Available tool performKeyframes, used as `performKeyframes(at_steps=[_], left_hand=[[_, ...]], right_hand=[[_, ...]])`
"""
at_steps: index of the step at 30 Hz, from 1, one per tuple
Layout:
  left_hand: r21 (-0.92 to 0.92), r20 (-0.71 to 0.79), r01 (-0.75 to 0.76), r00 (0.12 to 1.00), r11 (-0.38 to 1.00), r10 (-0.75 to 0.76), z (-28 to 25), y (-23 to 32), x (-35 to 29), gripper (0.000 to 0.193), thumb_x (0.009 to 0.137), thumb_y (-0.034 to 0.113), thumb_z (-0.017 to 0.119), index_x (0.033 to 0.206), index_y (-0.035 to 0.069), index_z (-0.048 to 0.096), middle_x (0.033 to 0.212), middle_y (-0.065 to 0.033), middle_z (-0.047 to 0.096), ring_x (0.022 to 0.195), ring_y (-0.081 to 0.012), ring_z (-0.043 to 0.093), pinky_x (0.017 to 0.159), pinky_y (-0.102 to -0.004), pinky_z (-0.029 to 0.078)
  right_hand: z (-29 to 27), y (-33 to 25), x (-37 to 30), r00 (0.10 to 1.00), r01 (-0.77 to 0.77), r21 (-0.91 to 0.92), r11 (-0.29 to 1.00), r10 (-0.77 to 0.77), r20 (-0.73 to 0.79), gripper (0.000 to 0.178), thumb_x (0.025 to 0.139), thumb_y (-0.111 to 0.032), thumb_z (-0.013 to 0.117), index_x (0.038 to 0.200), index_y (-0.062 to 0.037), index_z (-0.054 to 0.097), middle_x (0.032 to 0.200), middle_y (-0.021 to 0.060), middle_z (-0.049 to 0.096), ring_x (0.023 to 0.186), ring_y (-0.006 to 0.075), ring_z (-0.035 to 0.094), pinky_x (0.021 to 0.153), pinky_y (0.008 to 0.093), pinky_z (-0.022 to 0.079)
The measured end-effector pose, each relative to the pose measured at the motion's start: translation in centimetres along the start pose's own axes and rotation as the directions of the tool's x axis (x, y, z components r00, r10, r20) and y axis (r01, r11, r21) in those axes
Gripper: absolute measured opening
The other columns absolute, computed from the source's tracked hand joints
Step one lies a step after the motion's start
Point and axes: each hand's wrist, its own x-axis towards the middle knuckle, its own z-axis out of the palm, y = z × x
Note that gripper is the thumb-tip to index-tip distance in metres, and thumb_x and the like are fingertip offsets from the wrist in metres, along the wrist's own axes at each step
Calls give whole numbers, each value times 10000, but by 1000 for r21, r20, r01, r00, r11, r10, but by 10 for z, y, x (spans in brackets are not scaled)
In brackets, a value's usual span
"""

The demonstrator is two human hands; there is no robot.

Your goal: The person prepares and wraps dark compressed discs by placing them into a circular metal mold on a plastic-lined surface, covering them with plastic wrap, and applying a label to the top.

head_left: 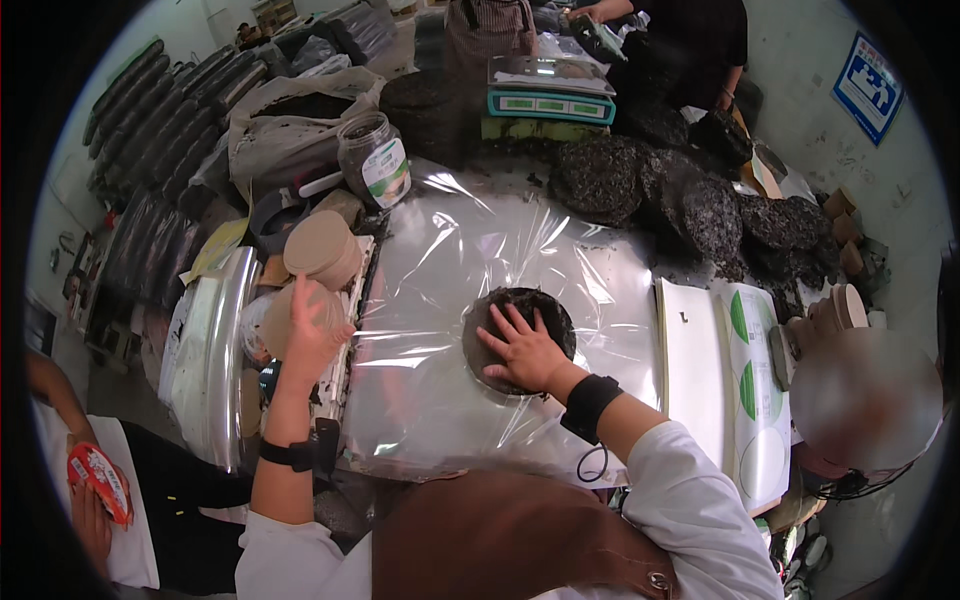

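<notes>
My right hand (pixel 525 348) lies flat, fingers spread, on a round dark cake (pixel 552 310) that looks like pressed dried seaweed. A smooth grey-brown area shows along the cake's left side. Beneath it is a sheet of clear, shiny plastic film (pixel 420 400), spread over the work surface. Off to the left, my left hand (pixel 318 325) is at a pile of round brown cardboard discs (pixel 275 322), its fingers stretched out and thumb apart. A second pile of discs (pixel 322 247) stands just beyond its fingertips.
Beyond the film stand a clear plastic jar (pixel 374 160) and a teal weighing scale (pixel 550 105). Dark round cakes (pixel 690 205) are heaped at the far right. White sheets with green print (pixel 750 380) lie right. Other people stand at the far side; one sits at left holding a red packet (pixel 100 485).
</notes>
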Motion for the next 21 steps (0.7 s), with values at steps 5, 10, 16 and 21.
performKeyframes(at_steps=[5,10,16,21], left_hand=[[-321,623,669,682,671,-382,33,46,-56,733,895,87,617,1499,-19,215,620,-20,534,456,-94,480,476,-228,394],[-746,227,202,973,635,-42,-73,80,-49,758,968,236,583,1533,14,129,894,-42,561,761,-86,529,679,-234,449],[-390,462,78,878,917,122,132,-33,-71,1338,572,275,935,1559,65,57,1593,-125,215,1455,-278,251,1169,-423,251],[-633,312,-18,909,774,276,153,58,14,1144,623,138,887,1545,64,214,1415,-120,493,1301,-226,460,1075,-363,393]], right_hand=[[13,9,5,999,-21,9,1000,20,38,733,912,-663,410,1504,-234,355,1604,166,169,1467,379,183,1126,646,182],[3,-1,-4,1000,5,17,1000,-5,-3,725,912,-674,392,1501,-253,370,1604,142,192,1464,369,194,1115,653,175],[10,-4,-12,999,30,12,999,-30,-18,714,910,-660,416,1485,-239,400,1595,153,212,1451,386,220,1111,658,180],[1,3,-15,999,21,14,1000,-21,32,681,902,-622,460,1466,-240,429,1583,143,251,1449,393,225,1103,680,184]])
